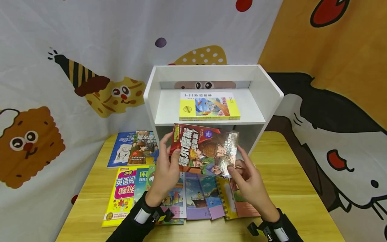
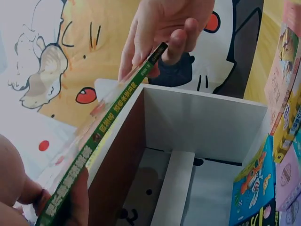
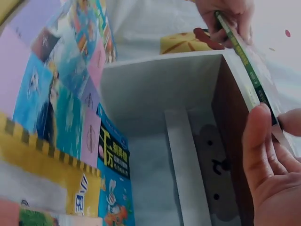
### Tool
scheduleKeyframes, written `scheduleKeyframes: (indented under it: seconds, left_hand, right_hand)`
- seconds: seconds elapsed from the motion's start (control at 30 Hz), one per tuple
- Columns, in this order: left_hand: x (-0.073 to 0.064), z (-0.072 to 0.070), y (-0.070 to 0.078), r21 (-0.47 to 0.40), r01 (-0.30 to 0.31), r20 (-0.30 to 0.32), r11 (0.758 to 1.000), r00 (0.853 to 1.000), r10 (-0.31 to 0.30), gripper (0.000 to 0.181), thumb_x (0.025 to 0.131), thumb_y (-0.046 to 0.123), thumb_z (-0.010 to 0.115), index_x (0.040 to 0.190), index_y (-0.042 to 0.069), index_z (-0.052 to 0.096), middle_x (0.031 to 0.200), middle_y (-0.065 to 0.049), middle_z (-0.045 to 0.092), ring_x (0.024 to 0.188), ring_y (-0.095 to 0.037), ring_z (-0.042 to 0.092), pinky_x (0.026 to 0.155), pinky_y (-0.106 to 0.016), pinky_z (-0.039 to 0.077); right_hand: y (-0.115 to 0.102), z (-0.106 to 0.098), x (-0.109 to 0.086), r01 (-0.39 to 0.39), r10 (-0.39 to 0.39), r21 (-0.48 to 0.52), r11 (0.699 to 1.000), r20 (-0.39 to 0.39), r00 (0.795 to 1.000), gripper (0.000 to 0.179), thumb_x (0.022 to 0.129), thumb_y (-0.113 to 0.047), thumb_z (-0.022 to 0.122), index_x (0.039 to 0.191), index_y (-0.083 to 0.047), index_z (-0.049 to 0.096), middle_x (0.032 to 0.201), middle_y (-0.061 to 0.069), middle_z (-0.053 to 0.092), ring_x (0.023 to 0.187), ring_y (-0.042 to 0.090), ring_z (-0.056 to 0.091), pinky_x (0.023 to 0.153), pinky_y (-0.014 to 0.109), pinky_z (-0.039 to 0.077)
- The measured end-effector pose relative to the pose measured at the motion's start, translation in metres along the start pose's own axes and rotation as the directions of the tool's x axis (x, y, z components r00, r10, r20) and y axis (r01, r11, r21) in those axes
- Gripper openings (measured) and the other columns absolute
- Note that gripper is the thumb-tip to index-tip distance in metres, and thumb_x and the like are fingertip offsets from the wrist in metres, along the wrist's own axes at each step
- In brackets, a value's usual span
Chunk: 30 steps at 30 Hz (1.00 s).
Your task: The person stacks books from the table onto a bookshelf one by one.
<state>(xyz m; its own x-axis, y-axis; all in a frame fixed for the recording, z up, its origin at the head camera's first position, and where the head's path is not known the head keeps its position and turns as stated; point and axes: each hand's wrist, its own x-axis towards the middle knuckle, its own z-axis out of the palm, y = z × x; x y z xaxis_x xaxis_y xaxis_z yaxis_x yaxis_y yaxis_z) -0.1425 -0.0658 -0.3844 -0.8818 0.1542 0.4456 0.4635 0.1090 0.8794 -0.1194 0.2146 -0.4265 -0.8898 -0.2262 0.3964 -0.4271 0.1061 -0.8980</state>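
Spanning the space between two hands, a glossy, dark-red illustrated paperback book [image 1: 205, 150] with a slim green spine [image 2: 101, 132] is held aloft in front of the shelf, above the tabletop. The left hand [image 1: 164, 166] pinches its left end, thumb over the cover; the right hand [image 1: 251, 181] pinches the lower right corner. It looks thin and probably light, stiff enough to stay flat when held at both ends, though the cover would likely crease if squeezed or knocked at a corner. The bright glare suggests a slick finish, so thumb on the cover and fingers behind, near the short ends, seems the sound hold.

Beyond it stands a white, box-shaped, open shelf unit [image 1: 169, 102], with a yellow-and-white rectangular book [image 1: 211, 108] lying flat on its upper level. Nearer, overlapping bright-covered children's books [image 1: 197, 198] lie across a yellow wood-grain table [image 1: 290, 188].
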Motion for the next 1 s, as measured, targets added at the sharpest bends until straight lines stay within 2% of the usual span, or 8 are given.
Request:
scheduleKeyframes:
  seconds: [0.1,0.2,0.3,0.4,0.5,0.7,0.9,1.0]
  left_hand:
    - [0.000,-0.003,0.000,0.008,0.034,0.036,0.999,0.999,-0.035,0.058,0.106,0.013,0.040,0.155,0.020,0.011,0.103,-0.016,0.059,0.045,-0.014,0.041,0.044,-0.031,0.040]
    - [0.002,-0.007,-0.002,-0.021,0.060,0.122,0.998,0.991,-0.057,0.078,0.099,0.014,0.057,0.156,0.029,0.005,0.129,-0.007,0.054,0.078,-0.011,0.064,0.065,-0.032,0.054]
    - [0.003,-0.013,-0.002,-0.014,0.082,0.223,0.997,0.972,-0.076,0.105,0.088,0.015,0.074,0.155,0.036,-0.005,0.154,0.003,0.029,0.127,-0.016,0.048,0.092,-0.038,0.049]
    - [0.003,-0.018,-0.003,-0.010,0.098,0.300,0.995,0.950,-0.090,0.121,0.080,0.011,0.081,0.153,0.038,-0.011,0.154,0.004,0.029,0.124,-0.018,0.051,0.088,-0.035,0.051]
    - [0.004,-0.021,-0.003,-0.006,0.112,0.331,0.994,0.938,-0.104,0.124,0.079,0.010,0.082,0.152,0.039,-0.014,0.153,0.004,0.031,0.121,-0.017,0.053,0.087,-0.034,0.052]
    - [0.013,-0.023,0.005,0.034,0.057,0.321,0.998,0.945,-0.065,0.123,0.078,0.014,0.083,0.153,0.035,-0.012,0.153,0.001,0.033,0.125,-0.016,0.050,0.095,-0.035,0.046]
    - [0.028,-0.026,0.018,0.067,0.008,0.303,0.998,0.952,-0.028,0.121,0.079,0.016,0.083,0.154,0.033,-0.011,0.151,-0.004,0.037,0.124,-0.017,0.051,0.097,-0.034,0.045]
    - [0.036,-0.025,0.021,0.038,0.024,0.281,0.999,0.959,-0.034,0.116,0.081,0.016,0.081,0.155,0.031,-0.007,0.150,-0.006,0.038,0.118,-0.015,0.055,0.092,-0.033,0.049]
  right_hand:
    - [0.000,0.001,0.001,0.006,-0.006,0.024,1.000,-0.015,1.000,0.073,0.097,0.006,0.050,0.157,-0.016,0.014,0.085,0.021,0.054,0.055,0.029,0.057,0.045,0.039,0.050]
    - [-0.004,-0.002,0.001,-0.032,0.032,0.000,0.999,-0.033,0.999,0.073,0.098,0.003,0.051,0.157,-0.019,0.014,0.089,0.018,0.054,0.062,0.031,0.058,0.052,0.040,0.052]
    - [-0.008,-0.005,0.000,-0.072,0.071,-0.030,0.997,-0.035,0.997,0.075,0.099,-0.001,0.052,0.157,-0.022,0.011,0.087,0.017,0.052,0.064,0.031,0.058,0.056,0.038,0.052]
    - [-0.011,-0.006,0.001,-0.094,0.093,-0.021,0.995,-0.018,0.995,0.082,0.096,0.001,0.056,0.157,-0.025,0.008,0.123,0.016,0.053,0.057,0.026,0.054,0.049,0.035,0.048]
    - [-0.014,-0.007,0.004,-0.096,0.096,0.001,0.995,0.020,0.995,0.096,0.090,0.007,0.063,0.157,-0.027,0.002,0.160,0.003,0.012,0.097,0.016,0.062,0.061,0.027,0.052]
    - [-0.029,-0.012,0.018,-0.065,0.067,-0.031,0.997,0.075,0.995,0.111,0.083,0.011,0.070,0.156,-0.025,-0.005,0.160,-0.008,-0.014,0.146,0.014,-0.008,0.109,0.022,0.024]
    - [-0.044,-0.022,0.037,-0.063,0.072,-0.114,0.991,0.079,0.994,0.108,0.084,0.004,0.073,0.155,-0.029,-0.002,0.161,-0.004,-0.009,0.141,0.017,0.028,0.084,0.024,0.050]
    - [-0.045,-0.028,0.047,-0.083,0.094,-0.181,0.980,0.057,0.994,0.103,0.086,-0.005,0.074,0.156,-0.029,0.002,0.142,0.015,0.045,0.090,0.019,0.063,0.055,0.030,0.046]
